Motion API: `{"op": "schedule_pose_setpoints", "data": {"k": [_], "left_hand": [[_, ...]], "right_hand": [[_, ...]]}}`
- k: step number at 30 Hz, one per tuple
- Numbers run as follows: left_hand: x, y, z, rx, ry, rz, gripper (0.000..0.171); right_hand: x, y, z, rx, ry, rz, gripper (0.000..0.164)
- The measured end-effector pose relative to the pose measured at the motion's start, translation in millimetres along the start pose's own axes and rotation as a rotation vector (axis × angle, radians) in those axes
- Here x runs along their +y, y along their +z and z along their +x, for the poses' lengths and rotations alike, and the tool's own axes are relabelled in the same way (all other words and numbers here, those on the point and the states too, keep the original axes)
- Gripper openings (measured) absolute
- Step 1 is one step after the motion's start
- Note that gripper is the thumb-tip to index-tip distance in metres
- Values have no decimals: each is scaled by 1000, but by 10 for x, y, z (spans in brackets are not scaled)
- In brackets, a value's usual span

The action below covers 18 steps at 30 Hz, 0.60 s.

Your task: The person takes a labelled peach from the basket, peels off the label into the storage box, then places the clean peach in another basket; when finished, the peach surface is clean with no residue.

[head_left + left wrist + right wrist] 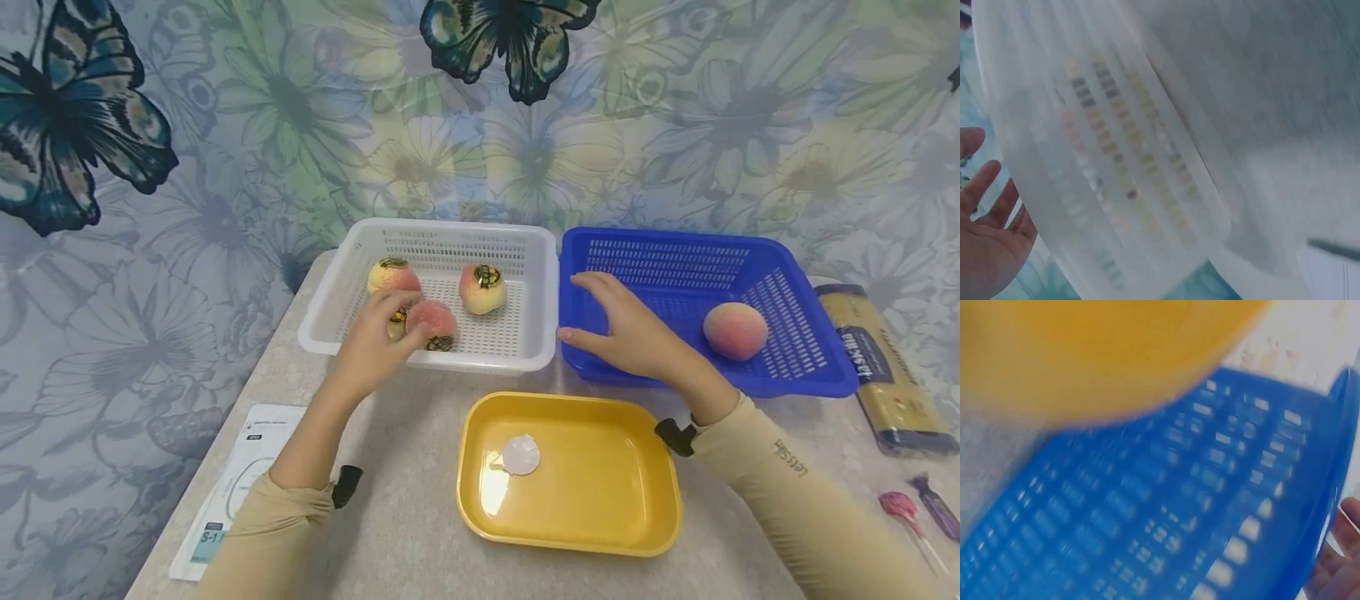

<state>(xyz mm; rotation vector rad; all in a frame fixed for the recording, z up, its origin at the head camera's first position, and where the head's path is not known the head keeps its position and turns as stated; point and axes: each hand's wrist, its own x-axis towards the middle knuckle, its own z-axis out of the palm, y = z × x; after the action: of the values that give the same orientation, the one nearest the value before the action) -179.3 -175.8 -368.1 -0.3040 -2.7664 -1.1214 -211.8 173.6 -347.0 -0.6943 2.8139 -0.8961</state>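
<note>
In the head view my left hand reaches over the near left part of a white basket. Its fingers and thumb spread beside a peach with a dark patterned label, and hide part of another peach behind them. Two more labelled peaches, one at the back left and one farther right, lie in the same basket. Over the left rim of a blue basket hovers my right hand, thumb and fingers apart, holding nothing. One plain peach sits at that basket's right side.
A yellow tray stands in front of the baskets, with a small white round piece in it. To the right lie a yellow package, a pink lollipop and a purple wrapped candy. A white packet lies by the left forearm.
</note>
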Motion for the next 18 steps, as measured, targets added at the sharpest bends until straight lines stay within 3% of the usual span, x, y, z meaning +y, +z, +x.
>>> {"op": "schedule_pose_setpoints", "data": {"k": [8, 18], "left_hand": [[-285, -234, 184, -84, -181, 128, 61], [-479, -275, 401, -230, -322, 229, 81]], "right_hand": [[-91, 232, 95, -160, -7, -96, 99], [-59, 438, 184, -122, -59, -127, 107]]}}
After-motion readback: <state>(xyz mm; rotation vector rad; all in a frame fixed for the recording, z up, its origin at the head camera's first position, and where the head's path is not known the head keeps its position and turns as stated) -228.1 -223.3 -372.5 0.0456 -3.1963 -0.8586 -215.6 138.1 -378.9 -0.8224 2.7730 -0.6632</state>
